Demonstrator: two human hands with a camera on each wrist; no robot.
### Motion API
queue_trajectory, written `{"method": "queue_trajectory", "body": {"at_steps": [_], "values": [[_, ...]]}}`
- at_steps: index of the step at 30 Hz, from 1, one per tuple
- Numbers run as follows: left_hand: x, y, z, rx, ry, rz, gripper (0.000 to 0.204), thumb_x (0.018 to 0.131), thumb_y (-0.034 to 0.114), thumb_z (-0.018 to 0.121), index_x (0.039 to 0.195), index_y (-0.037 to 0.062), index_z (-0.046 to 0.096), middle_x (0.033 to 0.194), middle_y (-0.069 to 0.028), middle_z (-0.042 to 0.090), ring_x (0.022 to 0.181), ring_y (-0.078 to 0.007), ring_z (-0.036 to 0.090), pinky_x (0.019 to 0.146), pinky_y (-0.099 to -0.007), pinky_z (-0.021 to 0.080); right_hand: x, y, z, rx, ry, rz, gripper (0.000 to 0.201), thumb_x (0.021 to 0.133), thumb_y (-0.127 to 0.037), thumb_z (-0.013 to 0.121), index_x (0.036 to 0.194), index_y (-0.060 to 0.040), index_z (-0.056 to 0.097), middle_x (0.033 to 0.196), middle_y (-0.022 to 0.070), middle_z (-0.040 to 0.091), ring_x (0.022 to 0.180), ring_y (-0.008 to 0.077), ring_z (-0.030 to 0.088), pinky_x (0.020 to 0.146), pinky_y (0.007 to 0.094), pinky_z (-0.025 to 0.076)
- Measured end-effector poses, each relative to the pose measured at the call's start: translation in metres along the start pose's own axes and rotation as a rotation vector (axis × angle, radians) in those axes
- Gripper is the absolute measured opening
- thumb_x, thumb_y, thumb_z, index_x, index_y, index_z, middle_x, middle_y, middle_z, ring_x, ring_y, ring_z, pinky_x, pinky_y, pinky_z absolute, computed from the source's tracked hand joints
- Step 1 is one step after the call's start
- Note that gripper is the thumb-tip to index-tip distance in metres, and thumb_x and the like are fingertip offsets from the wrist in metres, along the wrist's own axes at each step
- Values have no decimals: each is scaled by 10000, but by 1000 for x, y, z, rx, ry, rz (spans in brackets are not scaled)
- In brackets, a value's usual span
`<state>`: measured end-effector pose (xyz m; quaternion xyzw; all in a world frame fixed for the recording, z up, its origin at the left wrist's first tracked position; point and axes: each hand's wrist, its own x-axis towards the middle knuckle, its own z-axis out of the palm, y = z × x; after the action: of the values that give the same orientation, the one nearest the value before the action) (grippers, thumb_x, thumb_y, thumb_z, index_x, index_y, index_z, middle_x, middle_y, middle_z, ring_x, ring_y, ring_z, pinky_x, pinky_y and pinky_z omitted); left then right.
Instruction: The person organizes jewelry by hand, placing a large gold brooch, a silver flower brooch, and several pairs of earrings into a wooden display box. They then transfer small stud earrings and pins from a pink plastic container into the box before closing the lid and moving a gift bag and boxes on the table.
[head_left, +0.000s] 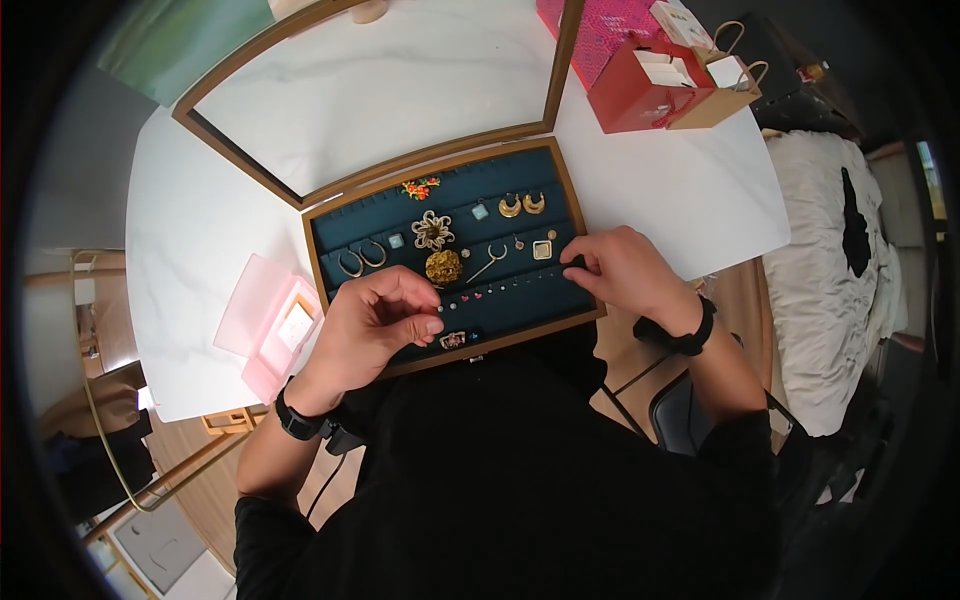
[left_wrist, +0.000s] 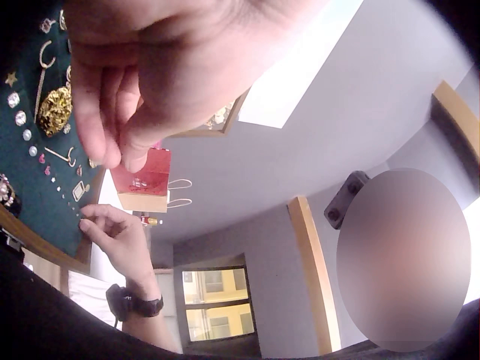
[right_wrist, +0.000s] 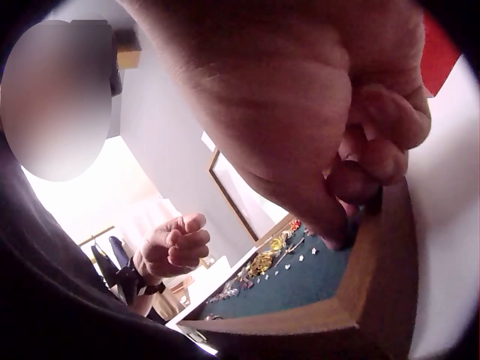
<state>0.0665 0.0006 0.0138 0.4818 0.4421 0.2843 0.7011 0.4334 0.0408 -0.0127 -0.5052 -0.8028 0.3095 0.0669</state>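
A wooden jewelry box with dark teal velvet rows lies in front of me, its glass-paned lid raised. My left hand hovers over the box's near left part, fingers loosely curled, a gap between thumb and index tip. My right hand is at the right end of the row of small stud earrings, thumb and index fingertips together right at the velvet. I cannot tell whether a tiny stud is between them. Near the left hand sit a gold textured brooch, a flower brooch and a jeweled ring.
An opened pink case lies left of the box on the white marbled table. Gold hoop earrings and a red-orange piece fill upper rows. A red gift bag and a brown paper bag stand at the back right.
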Motion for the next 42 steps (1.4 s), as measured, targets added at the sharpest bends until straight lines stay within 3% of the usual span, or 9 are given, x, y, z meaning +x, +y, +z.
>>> {"method": "queue_trajectory", "body": {"at_steps": [1,4,10,14,26,29,37,42], "values": [[0,0,0,3,-7,4,159,1007,-79,799,1125,-4,723,996,-18,741,896,-92,730,797,-255,588,2,2,-1,64,-46,23,171,928,-108,862,1087,-60,820,707,91,646,645,275,649,644,381,520],[0,1,-1,2,-16,-7,163,1006,-78,800,1128,-4,721,998,-21,743,895,-92,730,798,-253,587,11,5,-8,122,-118,37,194,921,-99,857,1100,-36,822,672,99,656,617,258,649,646,368,521],[-1,-1,-2,14,-2,2,180,1002,-97,788,1135,-7,709,982,-43,742,862,-115,725,782,-269,600,19,6,-15,94,-234,64,244,899,-113,854,1119,-8,834,692,108,686,638,242,681,650,367,532],[-1,-1,-3,-1,-8,-3,167,1005,-75,803,1130,-2,719,986,-23,743,882,-88,725,786,-250,584,21,2,-17,88,-227,75,241,898,-125,859,1109,-10,843,708,115,703,647,246,692,650,370,534],[-1,-3,-6,-4,-7,-8,192,999,-94,793,1150,-7,712,992,-40,742,868,-115,727,782,-269,601,24,-1,-21,119,-260,106,196,963,-120,804,1109,3,846,728,126,732,644,229,674,662,364,535],[-1,-2,-6,1,-5,-12,188,1002,-94,790,1147,-5,711,991,-39,743,867,-114,727,783,-268,600,24,7,-15,164,-216,24,187,983,-115,786,1112,7,845,750,132,748,677,230,707,679,356,550],[-1,-4,-7,-11,-17,-15,175,1005,-78,802,1138,2,721,997,-27,749,889,-90,730,791,-248,588,26,-4,-23,214,-274,138,162,1031,-99,745,1078,30,831,711,110,744,568,149,682,624,322,551],[-2,-3,-6,-5,-22,-9,178,1006,-80,799,1142,3,720,999,-30,749,890,-90,730,791,-248,589,26,-8,-22,223,-291,199,148,1023,-92,753,1069,23,835,698,102,740,573,148,686,620,322,546]]}}
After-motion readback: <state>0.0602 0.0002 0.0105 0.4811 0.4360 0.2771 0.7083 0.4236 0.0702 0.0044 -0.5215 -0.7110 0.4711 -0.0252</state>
